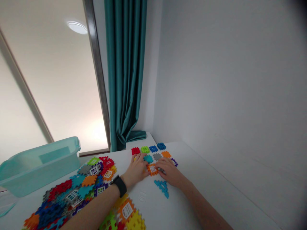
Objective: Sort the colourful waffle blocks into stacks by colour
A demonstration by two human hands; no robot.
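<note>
**Plastic waffle-block tiles [59, 199], heaped on a white table [146, 204]**
An orange window tile [152, 169] is touched by the left hand [135, 169] and right hand [169, 172]; whether it is gripped cannot be told. A blue triangular tile [163, 187] lies just beside. Rows of coloured tiles [153, 149] are laid beyond, before a teal curtain [124, 73].

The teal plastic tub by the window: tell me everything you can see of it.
The teal plastic tub is a translucent, rectangular container with a raised rim and a darker rectangular panel on its far inner wall. It sits upright at the left end of the white table, its left end nearly reaching the picture's edge. Interlocking plastic pieces lie close beside it; whether they touch it cannot be told. Its contents, if any, do not show.
</note>
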